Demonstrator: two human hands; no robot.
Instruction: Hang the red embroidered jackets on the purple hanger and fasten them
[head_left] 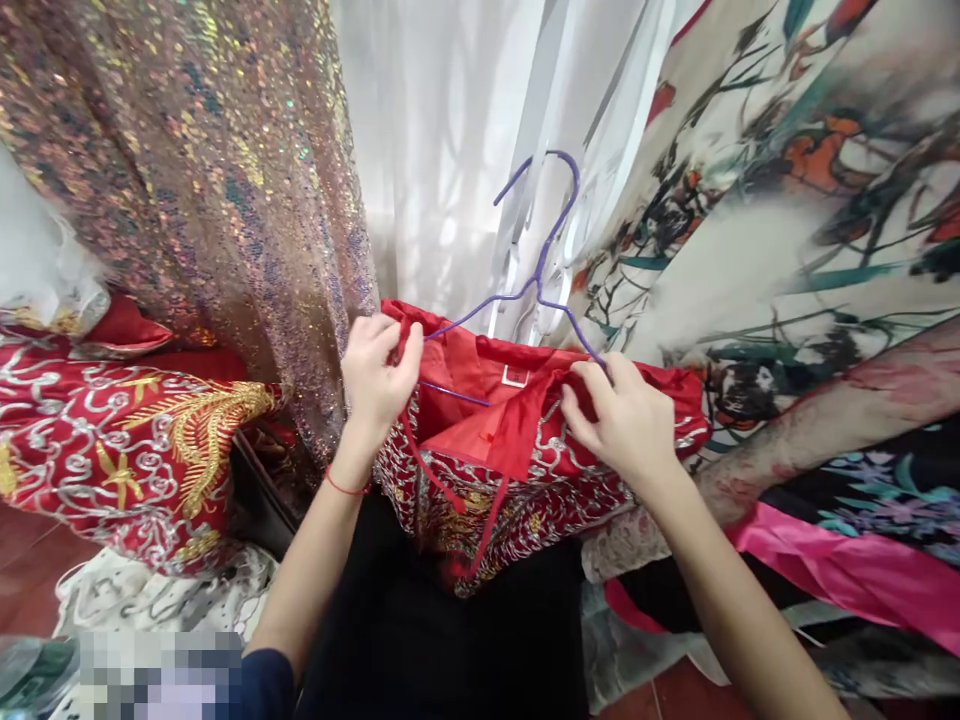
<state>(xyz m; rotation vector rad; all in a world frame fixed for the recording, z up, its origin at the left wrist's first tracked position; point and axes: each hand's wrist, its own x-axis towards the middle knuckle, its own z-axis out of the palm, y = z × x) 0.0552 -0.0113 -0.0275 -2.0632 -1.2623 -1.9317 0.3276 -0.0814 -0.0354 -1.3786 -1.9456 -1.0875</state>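
Red embroidered garment (525, 470) hangs on a purple wire hanger (540, 270), between a sequin cloth (210, 180) and a floral print fabric (787, 180). Left hand (375, 375) pinches a red strap at the garment's left shoulder; right hand (622, 420) grips the collar edge, fingers closed. Risk: the shoulder may slide off the thin wire if either grip loosens; dangling ties could snag on the embroidery.

One head-worn camera looks forward and down, close over the work. Hanging fabrics fill its background
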